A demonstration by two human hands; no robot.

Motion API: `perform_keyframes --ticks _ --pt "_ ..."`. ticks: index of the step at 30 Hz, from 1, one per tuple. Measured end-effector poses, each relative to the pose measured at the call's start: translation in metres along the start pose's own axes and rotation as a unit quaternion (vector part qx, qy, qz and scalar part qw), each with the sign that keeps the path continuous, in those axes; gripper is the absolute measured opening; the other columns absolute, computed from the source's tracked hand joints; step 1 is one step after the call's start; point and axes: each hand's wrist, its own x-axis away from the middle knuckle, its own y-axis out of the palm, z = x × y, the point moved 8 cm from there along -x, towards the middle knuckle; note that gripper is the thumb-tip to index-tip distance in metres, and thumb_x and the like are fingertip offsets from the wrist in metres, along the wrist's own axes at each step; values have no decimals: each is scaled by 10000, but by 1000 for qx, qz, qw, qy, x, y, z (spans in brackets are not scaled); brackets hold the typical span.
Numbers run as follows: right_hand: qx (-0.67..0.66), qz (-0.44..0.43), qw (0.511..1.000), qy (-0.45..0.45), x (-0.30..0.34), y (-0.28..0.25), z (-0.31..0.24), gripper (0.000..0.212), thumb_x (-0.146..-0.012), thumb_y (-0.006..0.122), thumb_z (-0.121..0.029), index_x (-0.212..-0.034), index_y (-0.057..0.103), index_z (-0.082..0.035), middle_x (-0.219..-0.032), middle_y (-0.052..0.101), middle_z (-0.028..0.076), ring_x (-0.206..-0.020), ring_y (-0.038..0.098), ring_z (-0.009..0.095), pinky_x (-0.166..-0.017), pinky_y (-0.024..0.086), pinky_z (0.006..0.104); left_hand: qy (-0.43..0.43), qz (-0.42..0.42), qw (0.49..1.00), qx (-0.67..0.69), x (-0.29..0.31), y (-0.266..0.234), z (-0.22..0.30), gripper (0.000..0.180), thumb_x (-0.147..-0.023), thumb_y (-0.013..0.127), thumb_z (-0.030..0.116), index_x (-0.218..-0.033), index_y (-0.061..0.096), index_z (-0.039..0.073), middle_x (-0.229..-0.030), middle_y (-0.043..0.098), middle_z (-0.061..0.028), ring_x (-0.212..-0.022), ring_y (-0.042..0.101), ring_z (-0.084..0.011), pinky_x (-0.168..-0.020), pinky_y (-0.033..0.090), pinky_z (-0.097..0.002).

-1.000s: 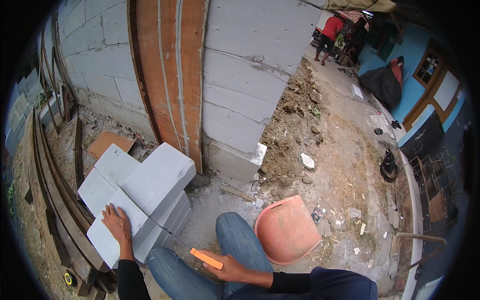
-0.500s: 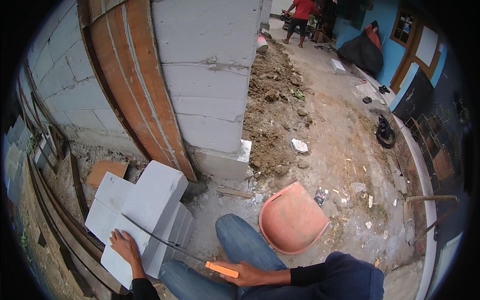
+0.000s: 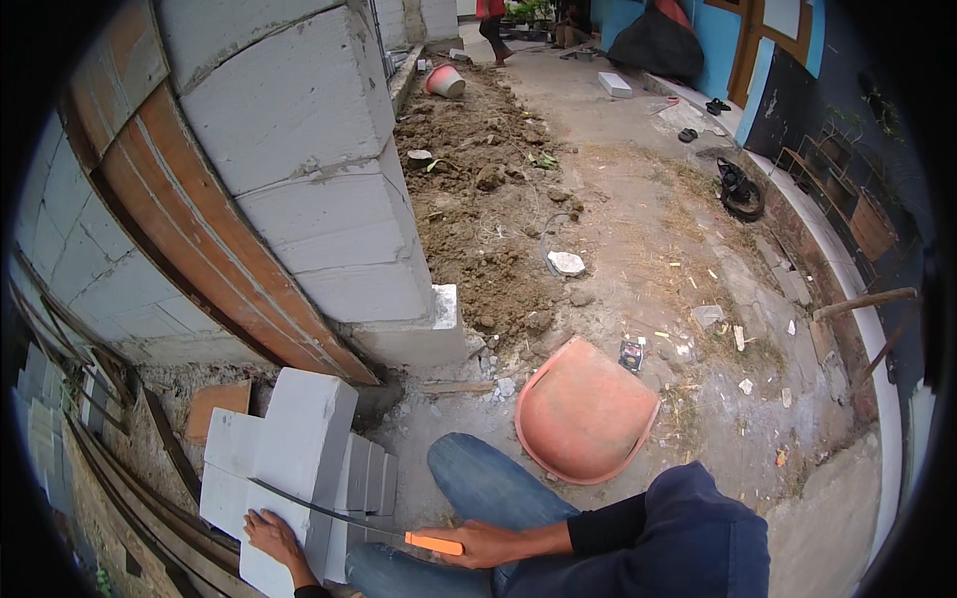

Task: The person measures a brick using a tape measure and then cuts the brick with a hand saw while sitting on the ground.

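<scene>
A pale grey lightweight concrete block (image 3: pixel 302 429) lies on top of a stack of similar blocks (image 3: pixel 361 478) at the lower left. My left hand (image 3: pixel 272 535) rests flat on the block's upper face, fingers stretched out, close to the saw blade. My right hand (image 3: pixel 486 545) is closed round the orange handle of a hand saw (image 3: pixel 435 543), above my bent knees. Its thin dark blade reaches left across the top of the block. How deep the blade sits in the block I cannot tell.
A faded red plastic scoop (image 3: pixel 588 414) lies right of my knee. Ahead stand a block wall (image 3: pixel 329 229) and an orange-brown wooden board (image 3: pixel 199 229). Long timber pieces (image 3: pixel 150 498) lie at the left. Loose soil (image 3: pixel 488 199) and a tipped bucket (image 3: pixel 445 82) are farther off.
The view has swung, so the stack and wall sit lower in the picture. The saw blade lies at a flatter slant. Both hands keep their hold. The distant person in red has moved.
</scene>
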Motion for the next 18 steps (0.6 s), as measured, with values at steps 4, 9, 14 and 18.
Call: perform_keyframes --ticks 4,9,14,18 --pt "19 -15 999 37 -76 10 -16 620 -1007 628 -222 -1578 400 -138 -939 723 231 -764 709 396 -705 535 460 -1 -1 1000 30 6 6 9 496 -1053 478 303 -1410 587 -23 -1511 530 -224 -1417 447 -425 -1174 328 -566" --pt "43 -14 999 18 -13 1 -4 596 -1019 634 -226 -1570 416 -160 -1165 722 229 -908 720 423 -759 575 446 -29 15 999 24 0 -1 -20 505 -1045 501 312 -1419 579 -18 -1510 527 -228 -1433 427 -440 -1194 292 -594" --pt "82 45 995 14 0 -14 -15 554 -974 688 -163 -1492 512 -79 -1219 703 253 -1033 706 423 -823 594 412 -1 71 996 57 2 5 -3 470 -1022 534 294 -1381 599 -2 -1480 546 -237 -1411 438 -475 -1174 299 -639" --pt "72 18 993 95 -119 24 -14 473 -984 660 -133 -1441 561 -62 -957 733 197 -765 746 259 -687 553 366 0 119 989 88 -3 7 4 486 -978 569 321 -1337 640 0 -1435 583 -238 -1377 481 -472 -1161 324 -624"
